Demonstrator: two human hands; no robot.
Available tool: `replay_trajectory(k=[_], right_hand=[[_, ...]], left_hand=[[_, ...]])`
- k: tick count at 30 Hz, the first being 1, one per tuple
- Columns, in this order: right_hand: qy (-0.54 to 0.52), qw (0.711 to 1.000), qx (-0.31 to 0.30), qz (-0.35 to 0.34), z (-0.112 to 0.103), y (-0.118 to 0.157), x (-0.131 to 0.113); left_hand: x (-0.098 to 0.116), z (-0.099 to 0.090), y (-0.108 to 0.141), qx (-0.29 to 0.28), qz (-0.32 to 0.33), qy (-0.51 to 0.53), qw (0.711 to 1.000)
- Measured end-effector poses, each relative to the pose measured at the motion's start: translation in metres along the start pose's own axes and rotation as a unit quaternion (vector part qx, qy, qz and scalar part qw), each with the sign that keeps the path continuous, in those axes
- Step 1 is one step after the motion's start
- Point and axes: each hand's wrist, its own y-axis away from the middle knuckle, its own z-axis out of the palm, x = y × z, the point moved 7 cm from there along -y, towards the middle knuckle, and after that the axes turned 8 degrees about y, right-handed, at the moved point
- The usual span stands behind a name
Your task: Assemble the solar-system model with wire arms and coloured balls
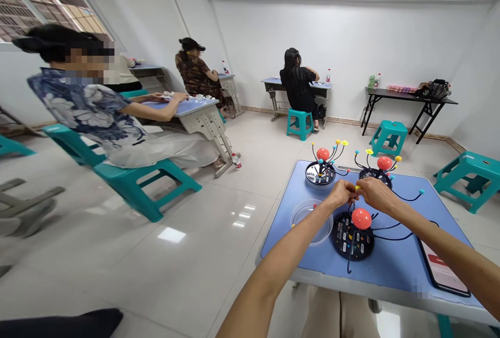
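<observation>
My left hand (344, 193) and my right hand (375, 195) meet above the blue desk, their fingertips pinching a small yellow bead (357, 188) between them. Just below sits a black round base (344, 239) with several dark wire stems and an orange-red ball (361, 218). Two similar models stand beyond my hands: one on a mirrored base (321, 173), the other on a dark base (375, 173), each with coloured beads on its wires. A clear plastic bowl (311, 222) lies by my left forearm.
A smartphone (443, 269) lies at the blue desk's (394, 270) right front edge. Teal stools stand on the tiled floor nearby. A seated person in a patterned shirt (82, 109) works at a desk to the left, and two more people sit further back.
</observation>
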Motion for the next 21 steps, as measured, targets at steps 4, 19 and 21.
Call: replay_trajectory(k=[4, 19, 21], right_hand=[[0.009, 1.000, -0.005, 0.011, 0.002, -0.002, 0.000], [-0.008, 1.000, -0.003, 0.023, -0.017, 0.007, 0.011], [-0.016, 1.000, 0.002, 0.026, -0.024, 0.011, 0.014]], left_hand=[[0.001, 0.000, 0.001, 0.002, 0.007, -0.007, 1.000], [0.007, -0.001, 0.008, -0.022, -0.013, -0.049, 0.998], [0.010, -0.002, 0.010, -0.014, -0.015, -0.059, 0.998]])
